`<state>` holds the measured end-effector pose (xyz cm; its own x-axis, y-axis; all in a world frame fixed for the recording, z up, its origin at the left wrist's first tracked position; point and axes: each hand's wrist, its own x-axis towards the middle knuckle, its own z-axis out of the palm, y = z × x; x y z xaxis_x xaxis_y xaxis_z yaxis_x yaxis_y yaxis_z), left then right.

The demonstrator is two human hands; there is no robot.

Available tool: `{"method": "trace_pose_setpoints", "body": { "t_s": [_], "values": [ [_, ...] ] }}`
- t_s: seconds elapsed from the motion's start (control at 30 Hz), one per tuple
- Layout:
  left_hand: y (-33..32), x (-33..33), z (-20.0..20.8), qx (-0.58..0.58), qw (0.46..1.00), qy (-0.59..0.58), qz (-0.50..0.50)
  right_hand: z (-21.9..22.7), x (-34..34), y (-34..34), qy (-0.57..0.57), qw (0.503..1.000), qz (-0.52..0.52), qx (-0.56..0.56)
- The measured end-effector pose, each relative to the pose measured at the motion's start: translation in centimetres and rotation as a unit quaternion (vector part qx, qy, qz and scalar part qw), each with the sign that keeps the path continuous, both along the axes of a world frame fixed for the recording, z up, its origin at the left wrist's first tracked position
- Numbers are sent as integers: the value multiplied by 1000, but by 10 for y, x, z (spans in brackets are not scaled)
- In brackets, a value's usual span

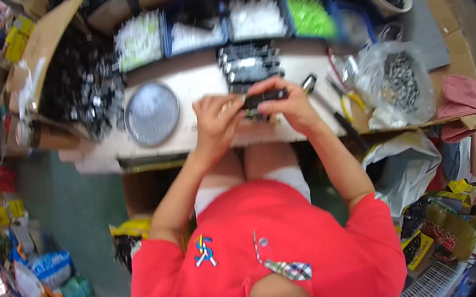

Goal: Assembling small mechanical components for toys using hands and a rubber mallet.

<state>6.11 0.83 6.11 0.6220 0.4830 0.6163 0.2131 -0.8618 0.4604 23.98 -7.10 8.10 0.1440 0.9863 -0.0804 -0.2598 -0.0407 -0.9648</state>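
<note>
Over the near edge of the worktable, my right hand (295, 106) grips a small dark, oblong part (267, 99) between thumb and fingers. My left hand (214, 121) is closed in a pinch at the left end of that part; whether a smaller piece sits between its fingertips is too blurred to see. Just beyond the hands lies a row of similar black parts (248, 66), laid side by side. Left of my left hand is a round grey metal dish (152, 113). A black-handled tool (334, 113) lies right of my right hand.
Blue trays at the back hold white pieces (257, 18) and bright green pieces (309, 16). Black parts (82, 85) are heaped at left. At right are a yellow-handled tool (354, 106), a clear bag (400, 82) of small metal pieces and a white bucket (405, 0).
</note>
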Motion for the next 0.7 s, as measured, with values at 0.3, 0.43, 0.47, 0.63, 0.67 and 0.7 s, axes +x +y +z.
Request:
{"method": "trace_pose_setpoints", "body": {
  "t_s": [0.3,0.43,0.47,0.63,0.67,0.7],
  "values": [
    [14,-23,-5,-49,997,15,-60,-4,-13,-3,15,999,22,-23],
    [20,-32,-11,-39,996,54,-57,-11,14,-16,-54,991,-119,18],
    [20,-32,-13,-25,995,73,-58,-13,18,-21,-53,991,-119,17],
    [20,-25,-18,-7,992,108,-71,-30,26,-37,-99,987,-117,-36],
    [20,-24,-18,-4,990,124,-67,-34,26,-38,-110,986,-116,-45],
    [20,-24,-18,-5,990,125,-67,-36,26,-39,-121,984,-124,-46]
  ]
}}
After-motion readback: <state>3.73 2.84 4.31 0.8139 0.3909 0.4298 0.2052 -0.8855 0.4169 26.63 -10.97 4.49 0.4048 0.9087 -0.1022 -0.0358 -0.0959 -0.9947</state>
